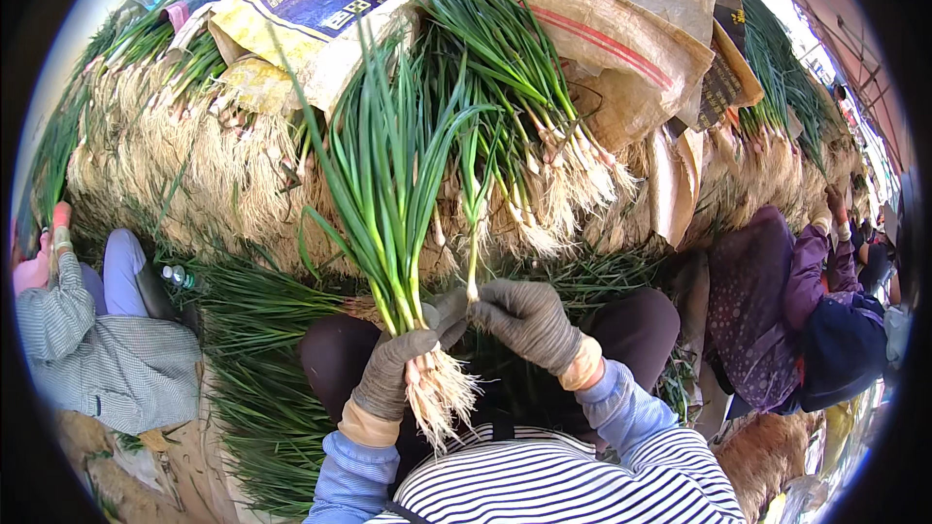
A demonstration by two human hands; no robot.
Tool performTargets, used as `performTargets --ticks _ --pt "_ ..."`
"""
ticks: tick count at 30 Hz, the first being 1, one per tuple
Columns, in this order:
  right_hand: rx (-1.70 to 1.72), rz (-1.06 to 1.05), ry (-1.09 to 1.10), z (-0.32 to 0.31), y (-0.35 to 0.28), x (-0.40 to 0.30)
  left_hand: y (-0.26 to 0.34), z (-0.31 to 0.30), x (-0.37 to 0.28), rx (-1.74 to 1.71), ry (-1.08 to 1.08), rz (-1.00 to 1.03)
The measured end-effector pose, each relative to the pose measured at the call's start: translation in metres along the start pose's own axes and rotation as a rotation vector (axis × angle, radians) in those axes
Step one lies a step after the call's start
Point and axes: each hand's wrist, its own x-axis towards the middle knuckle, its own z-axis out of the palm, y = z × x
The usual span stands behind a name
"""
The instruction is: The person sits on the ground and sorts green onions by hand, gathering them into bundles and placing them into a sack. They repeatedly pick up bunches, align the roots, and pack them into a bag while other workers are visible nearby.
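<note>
My left hand (392,372), in a grey-brown work glove, grips a bunch of young green garlic plants (399,284) just above their pale bulbs. The roots (440,389) hang below that fist, and the long leaves fan upward. Between the gloved thumb and fingers of my right hand (535,324) is the lower end of a single green garlic stalk (474,251), which stands upright beside the bunch. Fingers of both hands are close together near its base; whether they touch is hard to tell. Its bulb and roots are mostly hidden by the fingers.
A long heap of green garlic (240,153), roots outward, rises ahead, partly covered by woven sacks (604,36). Loose plants (269,393) lie at my left. People sit on the left (124,371) and right (757,306). A plastic bottle (178,276) lies near the left person.
</note>
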Motion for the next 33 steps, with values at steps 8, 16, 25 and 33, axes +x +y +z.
performTargets --ticks 8,16,25,33 --pt "-0.575 -0.502 -0.080 -0.018 -0.025 0.022 -0.003 -0.001 -0.001 0.103 0.116 -0.184" --pt "-0.898 -0.423 -0.190 0.003 -0.005 0.029 0.000 0.006 -0.004 0.036 0.050 -0.131" --pt "-0.479 -0.109 -0.037 -0.021 -0.015 0.004 -0.004 -0.007 -0.013 -0.189 -0.032 -0.167" --pt "-0.424 -0.326 0.093 0.008 -0.010 0.024 0.001 0.009 -0.017 -0.236 -0.062 -0.187"
